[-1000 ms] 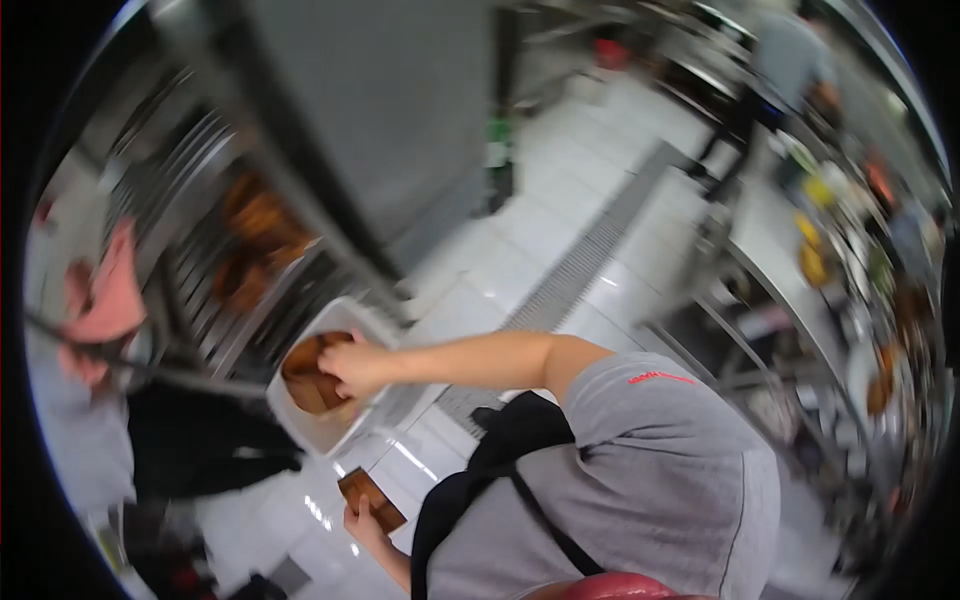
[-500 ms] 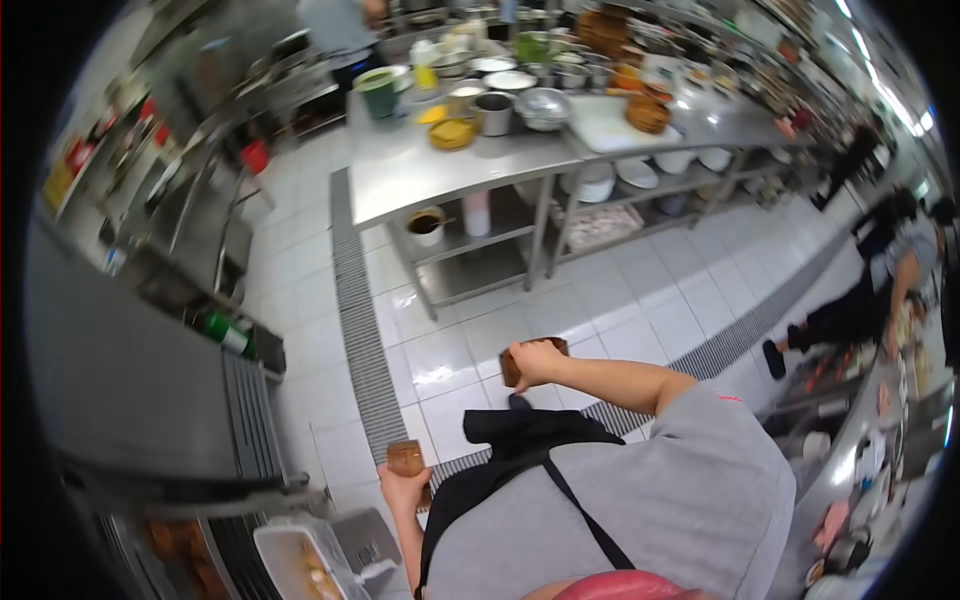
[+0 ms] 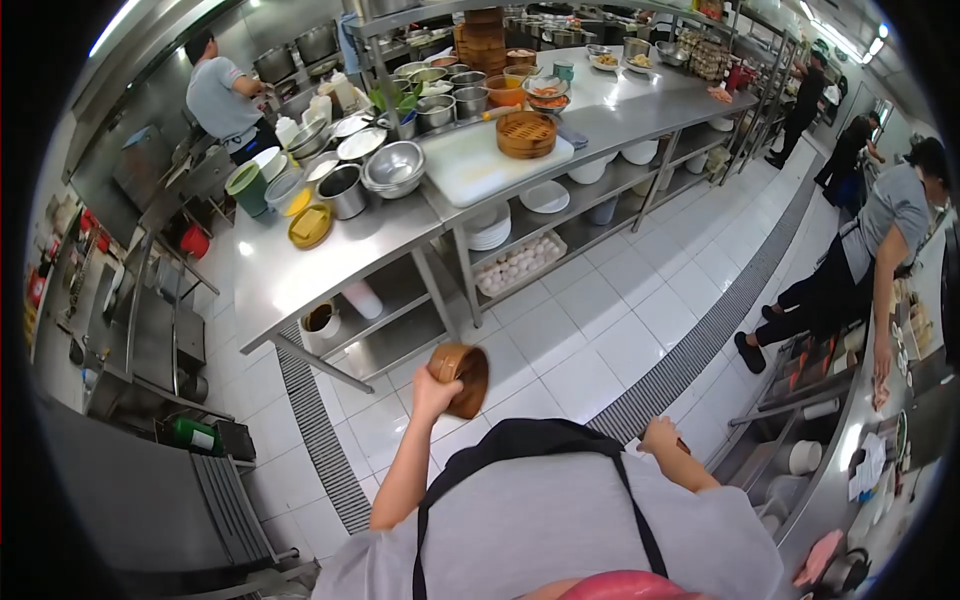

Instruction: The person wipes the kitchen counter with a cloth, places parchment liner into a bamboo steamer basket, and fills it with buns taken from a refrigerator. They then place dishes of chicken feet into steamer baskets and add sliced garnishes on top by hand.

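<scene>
My left hand is closed on the rim of a round brown bamboo steamer, tilted on its side over the floor in front of me. My right hand is low at my right side, its fingers closed. Only a brown edge shows behind it, and a small pale patch lies beside the fingers; earlier this hand held a brown bamboo steamer. Another bamboo steamer sits on the white cutting board on the steel table ahead.
The steel table carries pots, metal bowls and stacked steamers. Eggs and plates fill its lower shelf. A co-worker leans over the right counter; another stands back left. A drain grate crosses the tiled floor.
My view has swung toward the right along the table. My left hand has risen forward with its steamer. My right hand has dropped back to my right side.
</scene>
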A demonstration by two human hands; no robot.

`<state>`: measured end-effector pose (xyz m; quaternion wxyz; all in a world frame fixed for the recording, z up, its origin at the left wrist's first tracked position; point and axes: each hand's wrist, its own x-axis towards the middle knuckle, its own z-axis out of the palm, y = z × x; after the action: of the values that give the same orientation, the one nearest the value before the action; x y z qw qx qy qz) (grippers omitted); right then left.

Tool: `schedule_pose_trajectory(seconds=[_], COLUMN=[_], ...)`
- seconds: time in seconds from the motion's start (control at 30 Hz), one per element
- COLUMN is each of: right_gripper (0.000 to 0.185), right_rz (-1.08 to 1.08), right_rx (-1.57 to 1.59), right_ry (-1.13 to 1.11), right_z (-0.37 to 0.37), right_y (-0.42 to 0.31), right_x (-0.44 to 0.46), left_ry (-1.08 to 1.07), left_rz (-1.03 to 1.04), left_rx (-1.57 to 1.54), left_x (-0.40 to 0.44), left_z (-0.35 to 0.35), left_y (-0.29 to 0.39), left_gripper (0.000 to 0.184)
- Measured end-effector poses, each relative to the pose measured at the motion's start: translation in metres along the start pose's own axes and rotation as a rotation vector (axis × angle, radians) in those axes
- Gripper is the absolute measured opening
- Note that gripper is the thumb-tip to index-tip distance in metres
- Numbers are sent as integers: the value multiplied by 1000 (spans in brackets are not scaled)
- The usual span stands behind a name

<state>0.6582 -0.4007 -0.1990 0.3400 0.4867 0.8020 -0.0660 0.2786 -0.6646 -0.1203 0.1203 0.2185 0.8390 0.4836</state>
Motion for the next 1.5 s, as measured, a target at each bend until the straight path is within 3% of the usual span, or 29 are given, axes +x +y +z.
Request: schedule_pose_trajectory(seconds=[0.03, 0.13, 0.2, 0.3, 0.33, 0.37, 0.43, 0.47, 0.53, 0.6, 0.67, 0.73, 0.8, 0.83, 0.87, 0.93, 0.97, 1.0, 1.03, 1.1, 1.13, 1.2, 1.23, 1.27, 1.33, 1.37, 1.4, 1.47, 1.5], right_gripper=[76, 58, 50, 53, 51, 57, 72, 68, 53, 45, 46, 45, 44, 44, 41, 38, 39, 41, 41, 40, 44, 53, 53, 51, 46, 42, 38, 49, 54], right_rz=[89, 172, 128, 46, -45, -82, -85, -143, -398, -300, -345, -372, -317, -289, -247, -223, -207, -201, -234, -328, -322, -480, -541, -486, -800, -1072, -1174, -1541, -1537], right_rx=[135, 488, 667, 940, 1353, 1612, 1848, 1940, 2107, 2237, 2240, 2236, 2184, 2186, 2143, 2101, 1925, 1743, 1728, 1453, 1321, 663, 677, 657, 683, 762, 702, 506, 529], right_ry=[12, 166, 330, 557, 421, 340, 281, 300, 250, 182, 264, 221, 209, 204, 227, 245, 294, 342, 336, 240, 240, 474, 835, 967, 1118, 1087, 844, 723, 479], right_z=[-8, -67, -101, -187, -202, -264, -327, -364, -417, -467, -502, -522, -546, -558, -574, -601, -615, -632, -644, -658, -663, -672, -673, -696, -736, -754, -769, -761, -746], right_y=[12, 39, 55, 59, 66, 53, 50, 46, 46, 42, 36, 40, 41, 41, 40, 41, 43, 45, 48, 45, 39, 33, 23, 13, -15, -35, -53, -95, -111], right_x=[13, 53, 110, 183, 233, 210, 261, 272, 315, 344, 377, 424, 451, 455, 458, 482, 498, 515, 535, 587, 606, 660, 648, 604, 587, 556, 519, 494, 481], left_ry=[-82, -410, -620, -701, -692, -655, -580, -571, -511, -480, -451, -324, -252, -268, -273, -31, 45, 40, 92, -56, -44, 109, 167, 176, 64, 103, 129, 167, 326], left_rz=[-126, -625, -684, -633, -572, -558, -492, -440, -452, -492, -556, -563, -579, -578, -591, -605, -452, -334, -236, 331, 493, 522, 408, 305, 4, 65, 34, 51, 159], left_rx=[-290, -1090, -1347, -1338, -1343, -1349, -1404, -1445, -1445, -1422, -1387, -1343, -1270, -1275, -1269, -1088, -949, -550, -463, -122, -108, 401, 588, 723, 834, 842, 839, 637, 594], left_x=[9, 77, 104, 160, 182, 203, 255, 288, 352, 394, 439, 485, 516, 526, 534, 563, 571, 568, 558, 545, 529, 505, 498, 492, 494, 487, 487, 485, 480], left_z=[14, 96, 129, 174, 192, 204, 239, 262, 301, 319, 346, 385, 412, 421, 432, 453, 462, 455, 451, 422, 397, 355, 341, 325, 314, 307, 310, 320, 323], left_y=[52, 58, 113, 186, 207, 231, 259, 262, 273, 302, 323, 319, 326, 329, 329, 323, 317, 321, 329, 320, 338, 351, 342, 331, 280, 303, 303, 296, 302], left_gripper=[38, 38, 46, 49, 48, 47, 44, 37, 49, 47, 45, 26, 31, 47, 47, 43, 50, 63, 72, 76, 78, 84, 86, 86, 67, 41, 41, 25, 19])
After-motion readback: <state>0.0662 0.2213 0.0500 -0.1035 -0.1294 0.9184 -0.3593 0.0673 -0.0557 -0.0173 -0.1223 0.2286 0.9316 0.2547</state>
